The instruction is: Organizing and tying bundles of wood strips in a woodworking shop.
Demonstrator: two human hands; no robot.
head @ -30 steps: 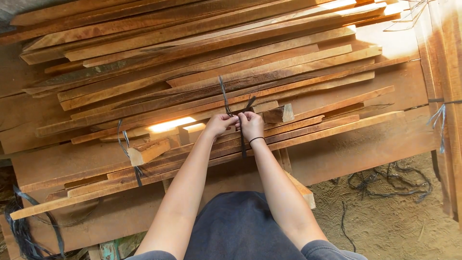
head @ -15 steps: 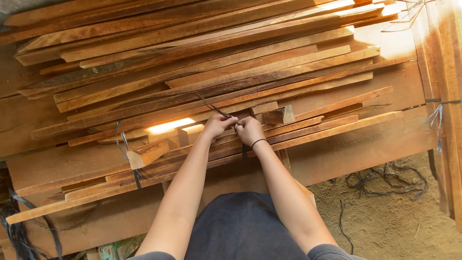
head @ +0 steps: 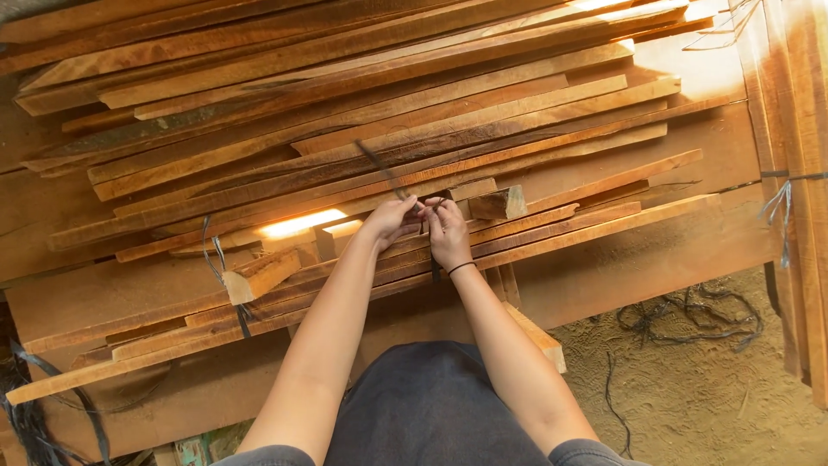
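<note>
A bundle of long thin wooden slats (head: 552,229) lies across a low stack in front of me. A dark plastic strap (head: 379,168) wraps around the bundle and its loose end points up and left. My left hand (head: 392,220) pinches that strap end at the top of the bundle. My right hand (head: 448,229), with a black band on the wrist, presses on the strap right beside it, fingers closed on the other part of the strap. The two hands nearly touch.
More slats and boards (head: 345,78) are heaped behind the bundle. A second dark strap (head: 220,267) ties the bundle to the left. Loose straps (head: 690,315) lie on the sandy ground at right. Tall boards (head: 793,129) stand along the right edge.
The strap end swung from upright to leaning up and left. Both hands shifted slightly and stayed closed on the strap at the same spot on the bundle.
</note>
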